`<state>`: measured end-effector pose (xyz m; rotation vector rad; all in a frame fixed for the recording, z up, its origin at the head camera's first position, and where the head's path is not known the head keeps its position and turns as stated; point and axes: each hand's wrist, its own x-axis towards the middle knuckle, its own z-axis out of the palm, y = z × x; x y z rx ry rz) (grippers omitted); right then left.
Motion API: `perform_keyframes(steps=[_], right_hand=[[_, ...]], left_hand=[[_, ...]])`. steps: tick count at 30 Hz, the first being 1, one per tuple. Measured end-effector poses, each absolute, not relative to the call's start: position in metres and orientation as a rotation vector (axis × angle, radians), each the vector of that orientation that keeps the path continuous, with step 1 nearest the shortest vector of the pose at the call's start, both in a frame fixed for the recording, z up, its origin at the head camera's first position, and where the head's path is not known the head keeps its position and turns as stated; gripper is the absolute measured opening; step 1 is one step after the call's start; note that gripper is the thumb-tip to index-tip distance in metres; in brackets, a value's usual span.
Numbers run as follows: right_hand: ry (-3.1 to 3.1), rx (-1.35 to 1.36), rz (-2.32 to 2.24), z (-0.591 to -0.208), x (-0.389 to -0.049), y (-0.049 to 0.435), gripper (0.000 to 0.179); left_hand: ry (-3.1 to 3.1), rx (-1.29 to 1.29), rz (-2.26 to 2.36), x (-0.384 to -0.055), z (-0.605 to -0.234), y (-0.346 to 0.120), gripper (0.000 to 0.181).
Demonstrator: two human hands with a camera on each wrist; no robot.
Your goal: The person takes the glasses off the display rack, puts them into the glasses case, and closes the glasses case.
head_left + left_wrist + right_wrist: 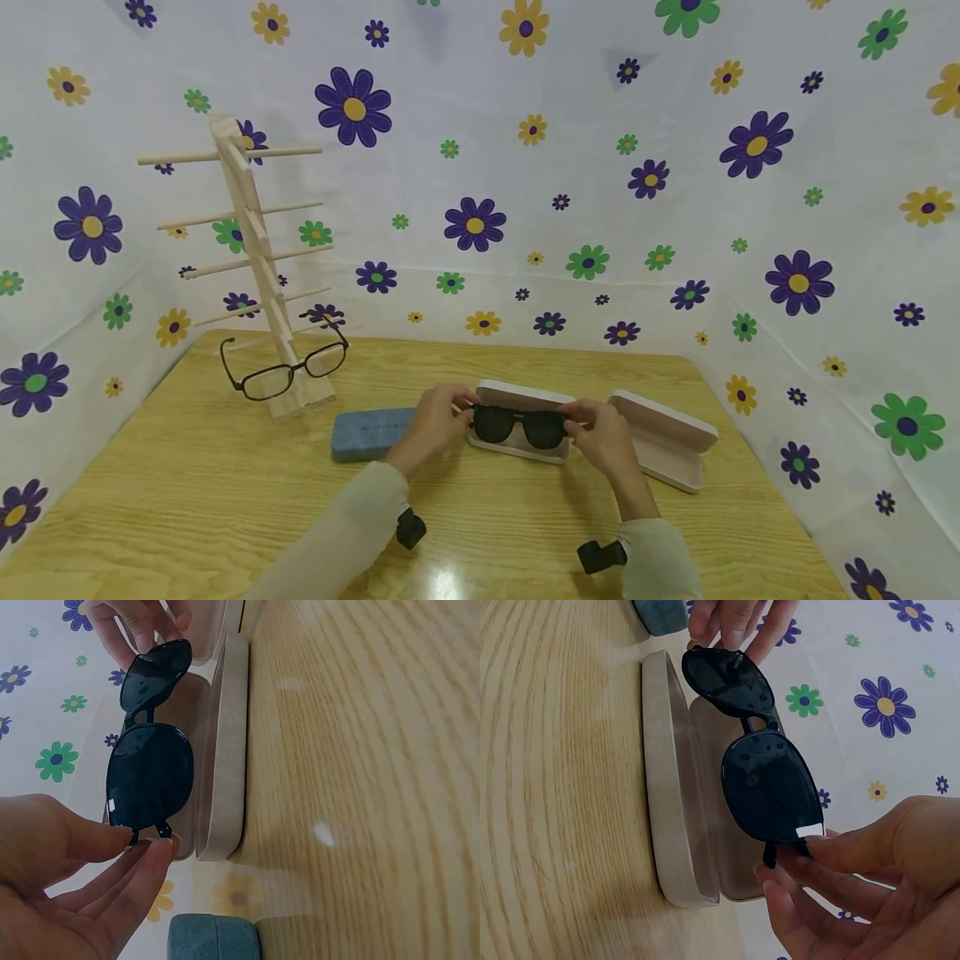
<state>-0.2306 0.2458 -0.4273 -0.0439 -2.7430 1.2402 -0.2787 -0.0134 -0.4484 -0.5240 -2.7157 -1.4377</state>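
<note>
A pair of black sunglasses (520,426) is held by both hands at its two outer ends, lenses toward me. My left hand (437,425) pinches one end between thumb and fingers, as the left wrist view shows. At the other end, my right hand (606,439) pinches the frame near a small white sticker (810,830) on the lens corner. Directly behind and below the sunglasses lies an open pale glasses case (517,452), its pinkish inside partly hidden by the dark lenses.
Beside my left hand lies a closed blue glasses case (363,435). To the right, a second pale case (663,433) stands open. A wooden glasses rack (258,250) rises at the back left, with black-framed eyeglasses (292,375) on its lower part. Flowered cloth (420,167) surrounds the wooden table (487,533).
</note>
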Motion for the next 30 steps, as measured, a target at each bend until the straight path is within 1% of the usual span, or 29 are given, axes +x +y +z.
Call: perform_keyframes(steps=[7,20,30], right_hand=[[-2.747,-0.059,1.246,-0.432,-0.231,0.246,0.023],[-2.767,-0.094,1.166,-0.442,-0.235,0.248,0.024],[-2.77,-0.085,1.137,-0.447,-0.237,0.246,0.022]], left_hand=[[-2.718,-0.491,-1.406,-0.281,-0.453,-0.01,0.02],[-2.732,-0.53,-1.43,-0.286,-0.457,-0.004,0.021],[-2.729,-0.545,-1.304,-0.289,-0.461,0.0,0.022]])
